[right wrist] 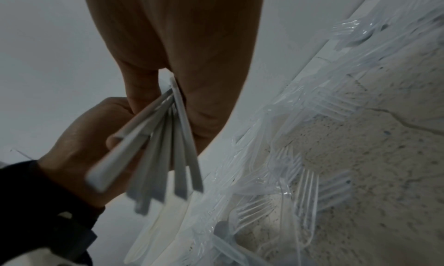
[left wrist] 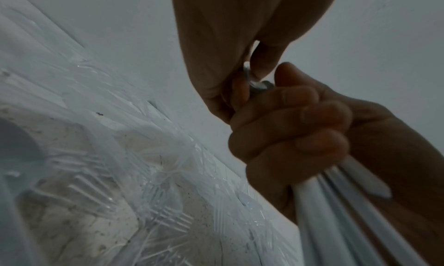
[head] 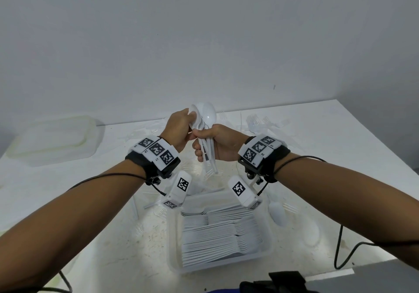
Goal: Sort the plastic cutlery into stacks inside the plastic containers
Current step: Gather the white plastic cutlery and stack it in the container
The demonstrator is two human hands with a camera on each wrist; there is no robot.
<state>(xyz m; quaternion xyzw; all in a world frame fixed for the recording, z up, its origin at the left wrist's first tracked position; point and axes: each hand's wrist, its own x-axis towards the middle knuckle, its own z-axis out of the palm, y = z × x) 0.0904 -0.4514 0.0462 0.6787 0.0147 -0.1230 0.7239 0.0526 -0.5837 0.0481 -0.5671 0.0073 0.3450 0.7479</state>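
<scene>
I hold a bundle of white plastic spoons (head: 205, 120) upright above the table. My left hand (head: 188, 122) pinches it just below the bowls. My right hand (head: 204, 144) grips the handles (head: 209, 159), which fan out downward. In the left wrist view the right hand (left wrist: 288, 133) is a fist round the handles (left wrist: 336, 203). The right wrist view shows the handles (right wrist: 163, 156) spreading toward the camera. Below my wrists stands a clear plastic container (head: 173, 236) holding neat rows of white forks (head: 217, 236).
A second container with a lid (head: 52, 138) sits at the far left. Clear forks (head: 258, 122) lie scattered at the back of the table, and more around the near container. A white spoon (head: 277, 213) lies right of it. A black cable (head: 340, 247) runs over the table's right side.
</scene>
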